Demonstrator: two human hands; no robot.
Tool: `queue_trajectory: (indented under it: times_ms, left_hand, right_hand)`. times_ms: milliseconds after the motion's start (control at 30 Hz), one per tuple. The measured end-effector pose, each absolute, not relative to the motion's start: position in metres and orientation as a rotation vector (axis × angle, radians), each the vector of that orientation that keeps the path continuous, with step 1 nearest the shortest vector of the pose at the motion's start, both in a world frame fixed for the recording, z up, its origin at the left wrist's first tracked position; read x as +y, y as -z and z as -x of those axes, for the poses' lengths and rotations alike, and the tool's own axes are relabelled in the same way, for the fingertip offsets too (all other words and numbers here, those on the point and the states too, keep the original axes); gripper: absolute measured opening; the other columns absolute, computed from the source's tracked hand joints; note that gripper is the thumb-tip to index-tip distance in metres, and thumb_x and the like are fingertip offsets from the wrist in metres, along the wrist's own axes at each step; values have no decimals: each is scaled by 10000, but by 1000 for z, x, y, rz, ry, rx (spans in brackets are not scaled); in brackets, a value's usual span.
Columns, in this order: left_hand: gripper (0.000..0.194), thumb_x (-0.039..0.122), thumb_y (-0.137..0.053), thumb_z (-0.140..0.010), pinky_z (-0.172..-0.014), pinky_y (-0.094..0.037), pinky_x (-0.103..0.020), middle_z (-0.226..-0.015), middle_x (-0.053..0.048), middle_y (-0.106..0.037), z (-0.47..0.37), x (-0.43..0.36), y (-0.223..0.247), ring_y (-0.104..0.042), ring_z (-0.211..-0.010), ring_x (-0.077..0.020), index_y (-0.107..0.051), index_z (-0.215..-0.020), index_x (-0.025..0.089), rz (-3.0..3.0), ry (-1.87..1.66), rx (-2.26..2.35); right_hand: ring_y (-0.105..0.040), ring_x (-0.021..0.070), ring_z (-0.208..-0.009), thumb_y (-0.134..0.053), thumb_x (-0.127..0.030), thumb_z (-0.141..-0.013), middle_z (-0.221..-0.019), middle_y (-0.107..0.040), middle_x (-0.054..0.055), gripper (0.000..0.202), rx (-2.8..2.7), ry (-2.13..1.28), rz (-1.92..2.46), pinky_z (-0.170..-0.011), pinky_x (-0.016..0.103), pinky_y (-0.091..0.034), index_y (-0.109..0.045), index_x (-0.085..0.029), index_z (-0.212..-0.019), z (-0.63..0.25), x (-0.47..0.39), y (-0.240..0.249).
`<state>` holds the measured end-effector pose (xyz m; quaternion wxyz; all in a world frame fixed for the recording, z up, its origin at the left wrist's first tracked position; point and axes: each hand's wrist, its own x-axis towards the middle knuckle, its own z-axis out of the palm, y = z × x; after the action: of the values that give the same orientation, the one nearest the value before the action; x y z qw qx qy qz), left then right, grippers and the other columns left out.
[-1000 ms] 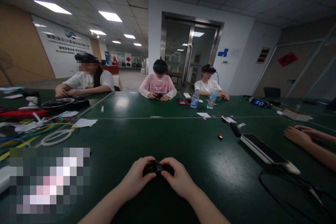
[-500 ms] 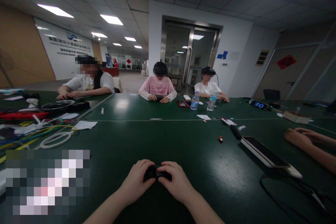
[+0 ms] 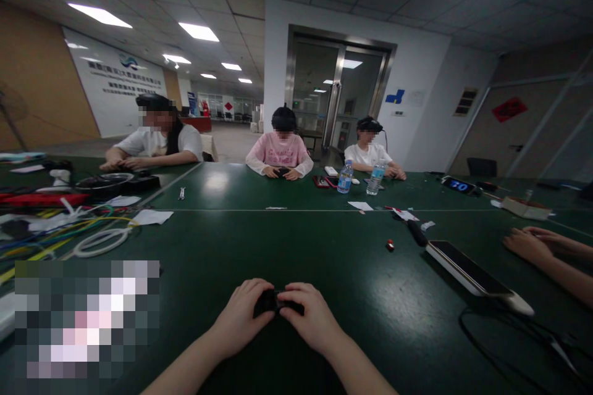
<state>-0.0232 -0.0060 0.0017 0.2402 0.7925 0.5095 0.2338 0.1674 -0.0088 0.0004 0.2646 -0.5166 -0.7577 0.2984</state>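
Note:
A small dark object [image 3: 278,303] with a glossy black surface sits low at the centre of the head view, just over the green table [image 3: 324,247]. My left hand [image 3: 241,316] curls round its left side, thumb in front and fingers behind. On the other side my right hand [image 3: 309,313] grips it the same way, with the two thumbs close together at its middle. The fingers cover most of the object, so its exact kind cannot be made out. Further off to the right lies a tiny red item [image 3: 390,245].
A white device with a dark screen [image 3: 472,268] and a black cable [image 3: 482,339] are at right, near another person's hands [image 3: 532,244]. Coiled cables [image 3: 102,242] clutter the left. Water bottles [image 3: 344,178] and a small wrench [image 3: 182,193] stand and lie farther back, before several seated people.
Both my hands keep their hold on the dark object with hardly any movement. The whole view has shifted slightly.

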Motion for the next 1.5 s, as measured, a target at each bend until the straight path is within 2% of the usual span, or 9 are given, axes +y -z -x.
queue_trajectory:
  times_ms: [200,567,800,1000,1267,1500]
  left_hand:
    - [351,290,-556,-713,-919,-369,-394,-1129,-68,-558,23,-7,-4,-488,-1066,-240,-549,-1058,223,-2152,-622,1409]
    - [303,273,-566,-699,-869,-391,-385,-1070,-56,-576,21,-7,-4,-510,-1009,-232,-546,-998,230,-2212,-637,1391]
    - [322,291,-553,-708,-881,-391,-387,-1089,-50,-573,23,-8,-5,-509,-1028,-231,-542,-1026,239,-2205,-629,1379]
    - [413,289,-550,-718,-931,-369,-393,-1150,-62,-553,24,-7,-2,-485,-1081,-229,-502,-1124,229,-2179,-633,1376]
    - [347,317,-551,-721,-892,-401,-384,-1104,-48,-576,25,-7,-1,-516,-1035,-224,-536,-1060,244,-2152,-649,1368]
    - [377,298,-560,-711,-924,-376,-419,-1130,-69,-570,24,-6,-3,-500,-1065,-244,-529,-1081,231,-2164,-647,1366]
  right_hand:
    - [-480,220,-1100,-630,-284,-705,-1149,-556,-6,335,-2050,-804,1398,-939,399,-357,-605,-342,-1033,-169,-10,0]
    - [-507,201,-1054,-632,-248,-699,-1062,-592,5,223,-2024,-765,1387,-928,363,-365,-648,-297,-916,-166,-13,-4]
    - [-513,206,-1047,-634,-249,-692,-1067,-586,-2,236,-2010,-778,1378,-919,373,-372,-647,-316,-918,-167,-11,-1]
    - [-531,210,-1004,-652,-235,-660,-1020,-599,-3,260,-1999,-760,1364,-872,356,-399,-630,-293,-912,-167,-11,0]
    - [-538,200,-969,-640,-265,-678,-981,-610,-23,190,-1995,-738,1392,-848,342,-395,-615,-287,-866,-165,-13,-6]
    - [-533,185,-969,-647,-244,-681,-974,-612,-20,196,-2031,-722,1371,-856,318,-383,-608,-279,-870,-165,-13,-6]
